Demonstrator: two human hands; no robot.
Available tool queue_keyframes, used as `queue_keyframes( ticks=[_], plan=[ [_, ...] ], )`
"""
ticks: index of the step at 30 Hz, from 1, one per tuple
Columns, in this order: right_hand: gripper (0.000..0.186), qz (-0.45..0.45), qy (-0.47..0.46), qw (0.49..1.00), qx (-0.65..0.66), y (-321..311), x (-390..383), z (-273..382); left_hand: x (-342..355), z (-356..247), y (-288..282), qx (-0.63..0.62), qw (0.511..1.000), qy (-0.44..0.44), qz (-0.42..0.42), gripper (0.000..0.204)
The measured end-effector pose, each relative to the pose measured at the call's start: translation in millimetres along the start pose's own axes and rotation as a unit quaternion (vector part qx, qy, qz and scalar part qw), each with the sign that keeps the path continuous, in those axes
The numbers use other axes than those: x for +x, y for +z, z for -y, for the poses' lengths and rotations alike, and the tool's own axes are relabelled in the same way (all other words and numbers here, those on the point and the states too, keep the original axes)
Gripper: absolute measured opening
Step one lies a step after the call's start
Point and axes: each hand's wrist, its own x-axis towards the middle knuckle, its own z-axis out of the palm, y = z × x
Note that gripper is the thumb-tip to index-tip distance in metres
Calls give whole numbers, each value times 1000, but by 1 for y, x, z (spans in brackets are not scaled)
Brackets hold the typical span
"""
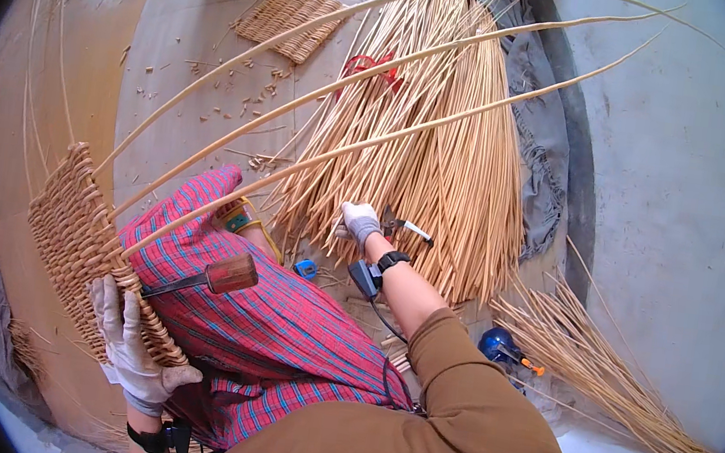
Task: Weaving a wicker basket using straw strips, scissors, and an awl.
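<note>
Held woven panel (77,228) in left hand (137,364), lower left; curled right hand (358,221), centre, could not verify contents; risked snagging stakes (277,112) through tilting.

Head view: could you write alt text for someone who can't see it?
A gloved left hand holds a woven panel with long rods curving from it, while the gloved right hand is at a large bundle of pale canes. A wooden-handled tool meets the panel's edge above a red checked cloth.
</note>
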Motion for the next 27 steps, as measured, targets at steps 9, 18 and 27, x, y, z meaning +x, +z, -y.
queue_keyframes(
  ticks=[9, 18, 27],
  plan=[
    [51, -60, -149, 905, -394, -97, 49, -4, 21, -9, 17, -31, 998, 34, -34, 128],
    [47, -151, -189, 847, -474, -10, -22, 26, 4, -3, 4, 3, 1000, 7, -23, 129],
    [39, -130, -100, 886, -434, -31, 28, 26, 10, -9, 6, -7, 999, 6, -31, 125]
  ],
)
